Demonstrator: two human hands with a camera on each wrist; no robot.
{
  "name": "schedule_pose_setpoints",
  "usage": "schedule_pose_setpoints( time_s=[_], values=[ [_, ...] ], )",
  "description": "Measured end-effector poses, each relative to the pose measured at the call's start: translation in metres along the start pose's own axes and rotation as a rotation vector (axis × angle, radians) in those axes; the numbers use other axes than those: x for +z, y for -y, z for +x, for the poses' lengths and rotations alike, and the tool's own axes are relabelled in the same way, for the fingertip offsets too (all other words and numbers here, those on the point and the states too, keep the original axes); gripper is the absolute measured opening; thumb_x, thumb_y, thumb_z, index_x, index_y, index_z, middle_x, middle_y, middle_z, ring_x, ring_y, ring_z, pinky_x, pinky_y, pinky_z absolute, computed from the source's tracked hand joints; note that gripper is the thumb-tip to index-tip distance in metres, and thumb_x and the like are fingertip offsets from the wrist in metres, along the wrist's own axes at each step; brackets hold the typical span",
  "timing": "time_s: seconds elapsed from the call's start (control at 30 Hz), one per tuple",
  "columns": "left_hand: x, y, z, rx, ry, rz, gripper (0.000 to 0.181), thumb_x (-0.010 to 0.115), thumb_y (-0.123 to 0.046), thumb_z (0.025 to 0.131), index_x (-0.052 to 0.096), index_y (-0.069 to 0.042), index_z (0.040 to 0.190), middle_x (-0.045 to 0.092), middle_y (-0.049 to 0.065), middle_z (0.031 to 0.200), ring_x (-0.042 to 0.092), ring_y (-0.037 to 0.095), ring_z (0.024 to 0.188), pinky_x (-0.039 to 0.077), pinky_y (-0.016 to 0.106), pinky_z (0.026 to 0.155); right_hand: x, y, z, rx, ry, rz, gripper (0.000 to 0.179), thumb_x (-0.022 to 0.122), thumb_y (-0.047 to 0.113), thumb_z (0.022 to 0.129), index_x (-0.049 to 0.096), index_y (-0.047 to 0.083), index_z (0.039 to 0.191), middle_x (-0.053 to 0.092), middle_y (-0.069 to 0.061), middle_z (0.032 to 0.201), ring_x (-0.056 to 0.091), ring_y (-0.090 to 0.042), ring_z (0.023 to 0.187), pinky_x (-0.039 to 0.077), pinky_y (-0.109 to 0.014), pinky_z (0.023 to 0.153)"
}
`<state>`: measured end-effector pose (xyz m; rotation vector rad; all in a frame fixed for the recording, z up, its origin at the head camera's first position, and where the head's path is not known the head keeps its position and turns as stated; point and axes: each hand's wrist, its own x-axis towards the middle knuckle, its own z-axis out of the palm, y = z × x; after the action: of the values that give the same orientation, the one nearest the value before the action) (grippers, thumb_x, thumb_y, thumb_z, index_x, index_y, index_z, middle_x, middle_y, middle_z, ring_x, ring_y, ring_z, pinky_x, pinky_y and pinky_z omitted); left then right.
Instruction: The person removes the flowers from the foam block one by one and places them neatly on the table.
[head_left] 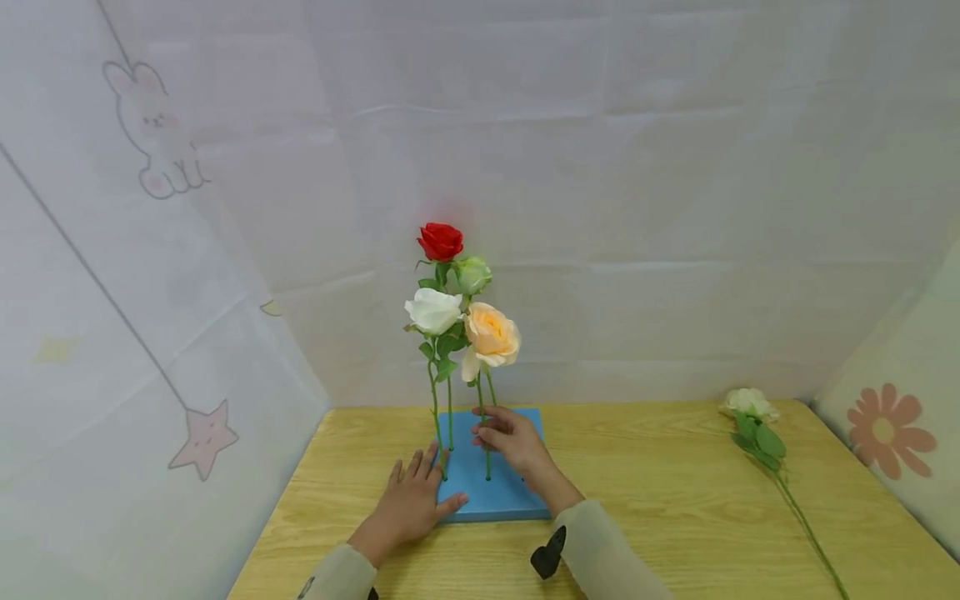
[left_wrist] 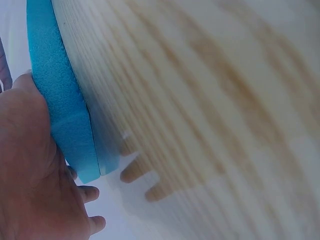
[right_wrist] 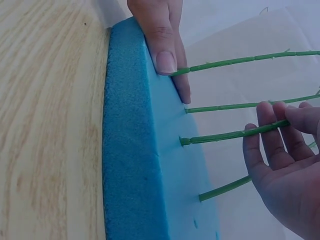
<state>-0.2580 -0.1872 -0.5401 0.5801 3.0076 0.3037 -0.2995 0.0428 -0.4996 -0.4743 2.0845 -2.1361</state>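
A blue foam block (head_left: pixel 517 498) holds several upright flower stems. The peach rose (head_left: pixel 493 335) leans toward the front. My right hand (head_left: pixel 513 442) pinches its green stem (right_wrist: pixel 220 136) between thumb and fingers, a little above where it enters the foam. My left hand (head_left: pixel 411 500) rests with spread fingers on the block's left edge, thumb along the front. In the left wrist view its palm (left_wrist: pixel 25 165) lies against the block's side. The white rose (head_left: pixel 435 312) rises beside the left fingertips. Behind are a red rose (head_left: pixel 440 242) and a pale green rose (head_left: pixel 472 275).
Another white rose (head_left: pixel 750 405) with a long stem lies at the right of the wooden table (head_left: pixel 645 483). A white cloth backdrop (head_left: pixel 637 250) stands behind the table, with printed side panels left and right. Small holes (right_wrist: pixel 195 223) show in the foam.
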Motion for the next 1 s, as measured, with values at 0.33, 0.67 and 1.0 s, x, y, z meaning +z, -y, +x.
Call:
schedule_pose_setpoints(
  time_s=[0.33, 0.67, 1.0],
  values=[
    [-0.001, -0.001, 0.000, -0.010, 0.001, -0.008, 0.091, 0.037, -0.075, 0.097, 0.029, -0.011, 0.161, 0.011, 0.013, 0.170, 0.019, 0.044, 0.152, 0.014, 0.071, 0.115, -0.001, 0.013, -0.001, -0.021, -0.007, -0.006, 0.039, 0.063, 0.011, 0.102, 0.060, 0.008, 0.141, 0.069, -0.019, 0.119, 0.071, -0.028, 0.104, 0.057, -0.039, 0.093],
    [0.000, -0.002, -0.003, -0.003, -0.009, -0.018, 0.091, 0.039, -0.073, 0.098, 0.031, -0.008, 0.160, 0.014, 0.016, 0.169, 0.020, 0.046, 0.151, 0.013, 0.073, 0.115, -0.005, 0.029, -0.005, -0.066, -0.004, -0.014, 0.038, 0.063, 0.012, 0.102, 0.061, 0.010, 0.140, 0.069, -0.022, 0.118, 0.072, -0.025, 0.101, 0.057, -0.041, 0.092],
    [-0.002, -0.003, -0.003, -0.007, -0.001, 0.001, 0.091, 0.038, -0.075, 0.097, 0.028, -0.011, 0.162, 0.013, 0.015, 0.169, 0.020, 0.045, 0.152, 0.014, 0.072, 0.115, -0.008, 0.045, -0.009, -0.086, -0.006, -0.009, 0.039, 0.064, 0.012, 0.101, 0.061, 0.006, 0.139, 0.068, -0.026, 0.117, 0.071, -0.031, 0.102, 0.056, -0.048, 0.094]
  ],
)
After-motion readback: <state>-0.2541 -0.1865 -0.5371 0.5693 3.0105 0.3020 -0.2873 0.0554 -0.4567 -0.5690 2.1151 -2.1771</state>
